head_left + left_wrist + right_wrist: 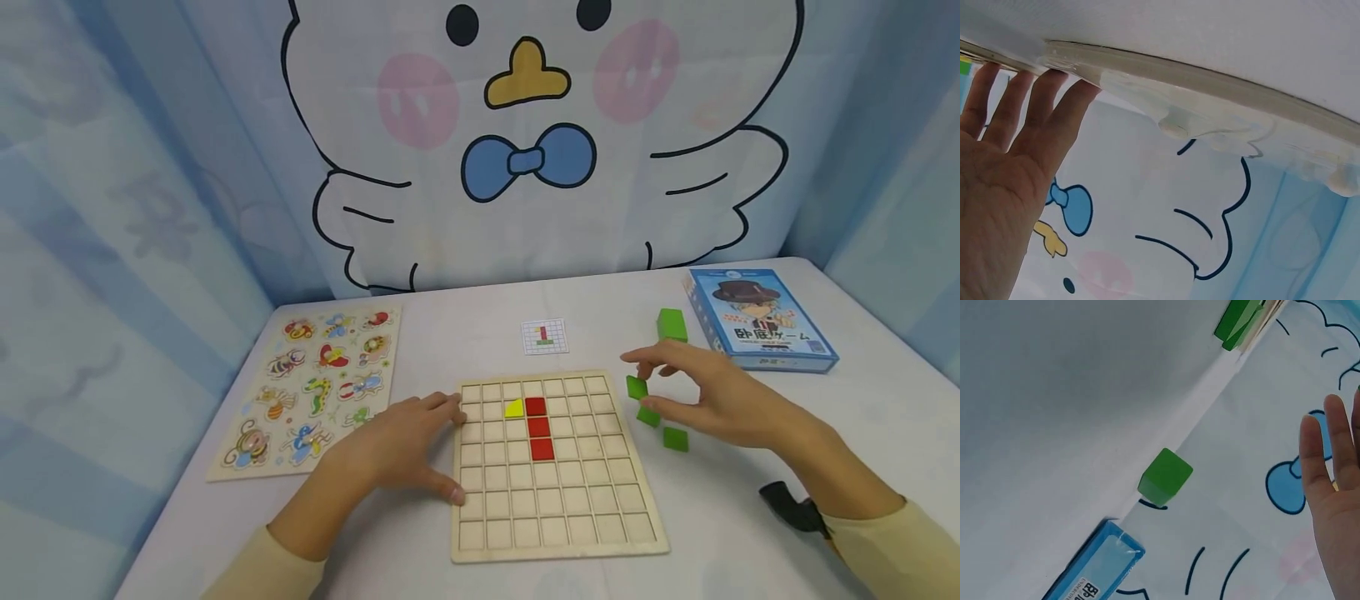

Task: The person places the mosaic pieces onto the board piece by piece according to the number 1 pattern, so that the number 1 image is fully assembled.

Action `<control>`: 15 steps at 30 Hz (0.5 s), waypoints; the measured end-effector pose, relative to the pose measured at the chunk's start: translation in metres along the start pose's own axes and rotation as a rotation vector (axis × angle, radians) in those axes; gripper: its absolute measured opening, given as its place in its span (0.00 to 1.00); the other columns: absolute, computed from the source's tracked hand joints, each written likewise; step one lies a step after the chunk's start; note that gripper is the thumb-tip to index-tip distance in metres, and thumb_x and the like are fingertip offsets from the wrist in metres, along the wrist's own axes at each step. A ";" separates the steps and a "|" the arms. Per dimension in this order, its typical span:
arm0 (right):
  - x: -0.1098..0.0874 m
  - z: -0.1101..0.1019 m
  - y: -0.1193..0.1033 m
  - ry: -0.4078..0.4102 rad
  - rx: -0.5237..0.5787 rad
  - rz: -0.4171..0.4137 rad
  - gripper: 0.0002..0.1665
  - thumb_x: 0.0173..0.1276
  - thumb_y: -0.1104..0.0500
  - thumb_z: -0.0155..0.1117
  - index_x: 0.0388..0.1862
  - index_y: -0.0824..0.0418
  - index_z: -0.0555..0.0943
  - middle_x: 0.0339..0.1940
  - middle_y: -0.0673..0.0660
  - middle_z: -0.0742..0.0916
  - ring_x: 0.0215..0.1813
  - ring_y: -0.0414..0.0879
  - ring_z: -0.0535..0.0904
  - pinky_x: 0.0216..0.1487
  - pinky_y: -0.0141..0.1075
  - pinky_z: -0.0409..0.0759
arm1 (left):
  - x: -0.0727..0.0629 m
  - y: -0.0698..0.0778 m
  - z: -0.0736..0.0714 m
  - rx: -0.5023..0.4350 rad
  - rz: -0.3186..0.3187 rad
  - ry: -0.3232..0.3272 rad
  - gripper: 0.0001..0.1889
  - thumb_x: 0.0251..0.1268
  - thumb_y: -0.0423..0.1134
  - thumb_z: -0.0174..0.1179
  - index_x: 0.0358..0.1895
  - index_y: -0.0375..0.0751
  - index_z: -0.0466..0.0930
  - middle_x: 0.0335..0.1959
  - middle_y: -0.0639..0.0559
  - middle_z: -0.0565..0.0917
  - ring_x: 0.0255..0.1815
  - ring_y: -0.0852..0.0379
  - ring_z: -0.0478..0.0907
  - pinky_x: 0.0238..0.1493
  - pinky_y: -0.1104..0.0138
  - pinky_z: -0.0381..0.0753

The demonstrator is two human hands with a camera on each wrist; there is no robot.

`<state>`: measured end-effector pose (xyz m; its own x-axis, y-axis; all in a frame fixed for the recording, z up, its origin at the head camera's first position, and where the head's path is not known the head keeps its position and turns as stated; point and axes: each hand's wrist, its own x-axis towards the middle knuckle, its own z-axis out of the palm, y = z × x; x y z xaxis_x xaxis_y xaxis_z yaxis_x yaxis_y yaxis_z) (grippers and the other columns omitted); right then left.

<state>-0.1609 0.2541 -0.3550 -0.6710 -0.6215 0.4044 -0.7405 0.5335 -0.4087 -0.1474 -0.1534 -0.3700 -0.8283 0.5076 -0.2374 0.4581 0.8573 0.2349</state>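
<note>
A wooden grid board [561,527] lies flat, with a yellow cut-corner piece [513,408] and three red square tiles, one a middle red tile [538,427], in a column. My left hand [397,446] rests at the board's left edge, fingers and thumb spread apart and touching it. Beyond the board's right edge, my right hand [701,387] pinches a small green square tile [637,387] between thumb and fingertips. Close below the thumb lie a second green tile [648,416] and a third green tile [676,439]. The right wrist view shows extended fingers; the thumb is out of frame.
A small pattern card [545,337] lies behind the board. Back right are a green block [672,325] and a blue game box [763,321]. An animal puzzle board [311,387] lies left. A black curved object [793,508] is by the right sleeve.
</note>
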 end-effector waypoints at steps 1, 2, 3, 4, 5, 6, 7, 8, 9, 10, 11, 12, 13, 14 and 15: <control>0.001 0.001 -0.001 -0.005 0.005 -0.003 0.36 0.62 0.67 0.77 0.68 0.51 0.77 0.50 0.39 0.83 0.52 0.36 0.78 0.55 0.26 0.79 | 0.000 0.000 0.000 0.000 0.000 0.000 0.52 0.39 0.76 0.73 0.70 0.53 0.73 0.79 0.50 0.66 0.74 0.43 0.69 0.72 0.47 0.71; 0.002 0.002 -0.001 -0.010 0.009 -0.006 0.36 0.62 0.67 0.76 0.68 0.51 0.77 0.50 0.39 0.83 0.51 0.36 0.78 0.55 0.25 0.79 | 0.000 0.000 0.000 0.000 -0.001 -0.001 0.52 0.39 0.76 0.73 0.70 0.54 0.73 0.79 0.50 0.66 0.74 0.43 0.69 0.72 0.47 0.71; 0.004 0.003 -0.002 -0.017 0.013 -0.009 0.35 0.62 0.67 0.76 0.68 0.51 0.77 0.49 0.39 0.83 0.51 0.37 0.78 0.55 0.25 0.79 | -0.001 0.000 0.000 0.001 -0.002 -0.001 0.52 0.39 0.76 0.72 0.70 0.54 0.73 0.79 0.51 0.66 0.74 0.43 0.69 0.72 0.47 0.71; 0.005 0.003 -0.002 -0.024 0.015 -0.010 0.35 0.63 0.66 0.76 0.68 0.51 0.77 0.49 0.39 0.83 0.51 0.36 0.78 0.54 0.25 0.79 | -0.001 -0.001 0.000 0.002 -0.005 0.000 0.52 0.39 0.76 0.72 0.70 0.54 0.73 0.79 0.51 0.66 0.74 0.43 0.69 0.72 0.47 0.72; 0.006 0.004 -0.003 -0.032 0.015 -0.009 0.35 0.63 0.66 0.76 0.68 0.51 0.77 0.49 0.39 0.83 0.51 0.37 0.78 0.54 0.26 0.79 | -0.001 -0.001 0.000 0.003 -0.007 0.000 0.52 0.39 0.77 0.72 0.70 0.54 0.73 0.79 0.51 0.66 0.74 0.43 0.69 0.72 0.47 0.71; 0.007 0.005 -0.003 -0.040 0.016 -0.007 0.34 0.63 0.65 0.76 0.68 0.50 0.77 0.49 0.38 0.83 0.51 0.37 0.78 0.53 0.28 0.80 | 0.000 -0.001 0.000 0.003 -0.009 0.000 0.52 0.39 0.77 0.72 0.70 0.54 0.73 0.79 0.51 0.66 0.74 0.43 0.69 0.72 0.47 0.71; 0.007 0.006 -0.003 -0.048 0.019 -0.003 0.34 0.64 0.65 0.76 0.68 0.50 0.77 0.50 0.38 0.83 0.51 0.37 0.78 0.53 0.29 0.81 | 0.000 -0.001 0.001 0.004 -0.011 0.001 0.52 0.39 0.77 0.72 0.70 0.55 0.73 0.79 0.51 0.66 0.74 0.43 0.69 0.72 0.47 0.71; 0.008 0.007 -0.003 -0.056 0.022 0.002 0.34 0.65 0.65 0.75 0.68 0.50 0.77 0.50 0.38 0.83 0.51 0.37 0.78 0.52 0.31 0.81 | 0.000 -0.001 0.001 0.005 -0.012 0.001 0.52 0.38 0.77 0.72 0.70 0.55 0.73 0.79 0.51 0.66 0.74 0.43 0.69 0.72 0.47 0.71; 0.009 0.008 -0.004 -0.066 0.027 0.007 0.33 0.65 0.64 0.75 0.68 0.49 0.77 0.50 0.38 0.83 0.51 0.37 0.78 0.51 0.33 0.81 | 0.000 -0.001 0.001 0.004 -0.012 0.001 0.52 0.38 0.77 0.72 0.70 0.55 0.73 0.79 0.52 0.66 0.74 0.43 0.69 0.72 0.47 0.72; 0.010 0.009 -0.004 -0.074 0.032 0.013 0.33 0.66 0.64 0.75 0.68 0.49 0.77 0.51 0.38 0.83 0.50 0.38 0.78 0.51 0.34 0.82 | 0.000 -0.002 0.001 0.005 -0.013 0.001 0.53 0.38 0.77 0.72 0.70 0.55 0.72 0.79 0.52 0.66 0.74 0.43 0.69 0.72 0.47 0.72; 0.011 0.011 -0.004 -0.082 0.035 0.015 0.32 0.66 0.63 0.74 0.68 0.49 0.77 0.51 0.38 0.83 0.50 0.38 0.78 0.50 0.35 0.82 | 0.000 -0.002 0.001 0.004 -0.013 0.000 0.53 0.38 0.77 0.72 0.71 0.55 0.72 0.79 0.52 0.66 0.74 0.43 0.69 0.72 0.47 0.71; 0.012 0.012 -0.004 -0.089 0.041 0.015 0.32 0.66 0.63 0.74 0.68 0.49 0.77 0.50 0.37 0.83 0.50 0.39 0.79 0.49 0.36 0.82 | 0.000 -0.002 0.001 0.006 -0.013 -0.001 0.53 0.38 0.77 0.72 0.71 0.56 0.72 0.79 0.52 0.66 0.74 0.44 0.69 0.72 0.47 0.72; 0.014 0.013 -0.005 -0.094 0.043 0.013 0.32 0.67 0.63 0.74 0.68 0.49 0.76 0.50 0.37 0.82 0.50 0.39 0.79 0.49 0.36 0.81 | 0.000 -0.001 0.001 0.008 -0.014 -0.003 0.53 0.38 0.78 0.71 0.71 0.56 0.72 0.79 0.52 0.66 0.74 0.44 0.69 0.72 0.47 0.72; 0.015 0.015 -0.006 -0.099 0.047 0.006 0.32 0.66 0.63 0.74 0.68 0.49 0.77 0.50 0.37 0.82 0.49 0.40 0.79 0.48 0.36 0.81 | 0.000 -0.001 0.001 0.009 -0.014 -0.005 0.53 0.39 0.78 0.71 0.71 0.56 0.72 0.79 0.53 0.66 0.74 0.44 0.69 0.72 0.47 0.72; 0.017 0.016 -0.006 -0.103 0.049 -0.002 0.32 0.66 0.63 0.74 0.68 0.49 0.77 0.49 0.37 0.82 0.49 0.41 0.79 0.48 0.37 0.81 | 0.000 -0.001 0.001 0.010 -0.015 -0.006 0.53 0.39 0.77 0.71 0.71 0.56 0.72 0.79 0.53 0.65 0.74 0.44 0.69 0.72 0.47 0.71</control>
<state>-0.1668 0.2312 -0.3590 -0.6605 -0.6793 0.3200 -0.7371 0.5051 -0.4490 -0.1477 -0.1544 -0.3716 -0.8333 0.4949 -0.2465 0.4486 0.8658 0.2218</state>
